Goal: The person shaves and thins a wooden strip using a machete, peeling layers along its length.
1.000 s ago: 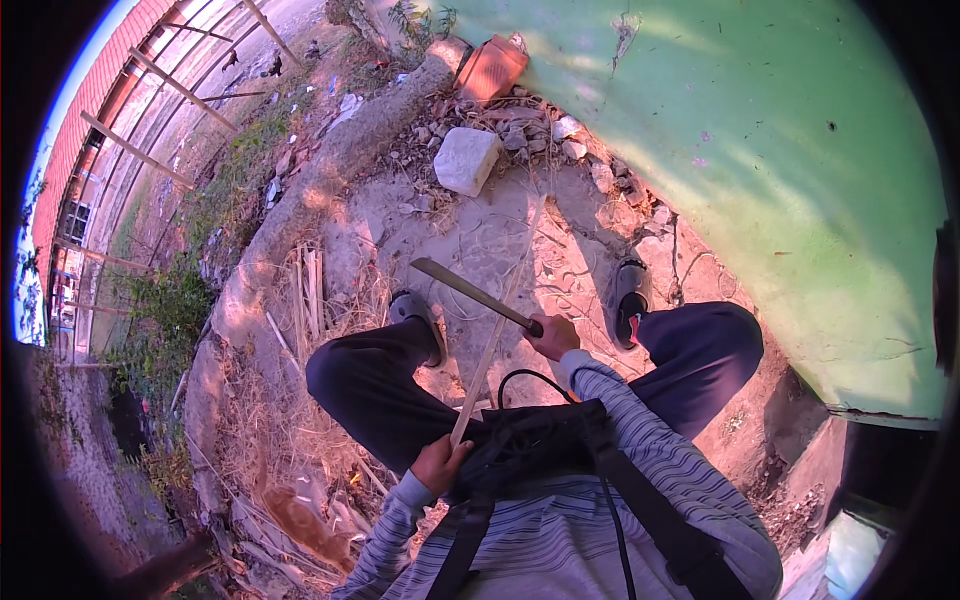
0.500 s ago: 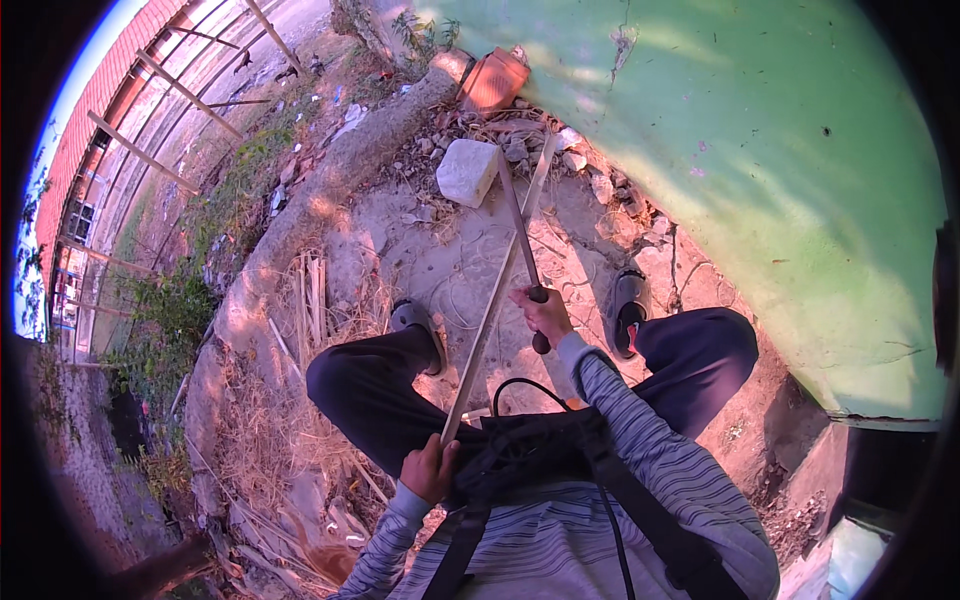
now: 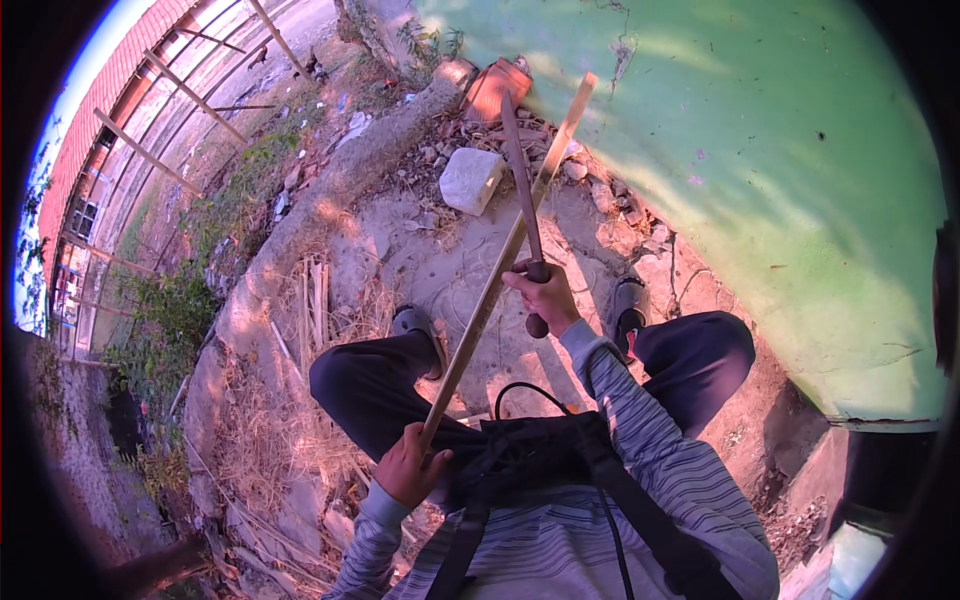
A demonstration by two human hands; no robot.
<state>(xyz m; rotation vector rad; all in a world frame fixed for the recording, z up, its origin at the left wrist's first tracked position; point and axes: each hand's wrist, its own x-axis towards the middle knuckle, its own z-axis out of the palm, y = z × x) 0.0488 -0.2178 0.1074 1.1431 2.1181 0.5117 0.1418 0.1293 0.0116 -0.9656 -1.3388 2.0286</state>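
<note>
Here, left hand (image 3: 406,470) gripping near end of wooden strip (image 3: 492,290), right hand (image 3: 549,297) clutching knife (image 3: 516,150)

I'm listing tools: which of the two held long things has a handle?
The dark long knife in the right hand: its brown handle shows; the pale flat strip in the left hand shows none.

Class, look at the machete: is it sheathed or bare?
Bare: the machete shows no cover along its blade, from the right hand to the tip.
</note>
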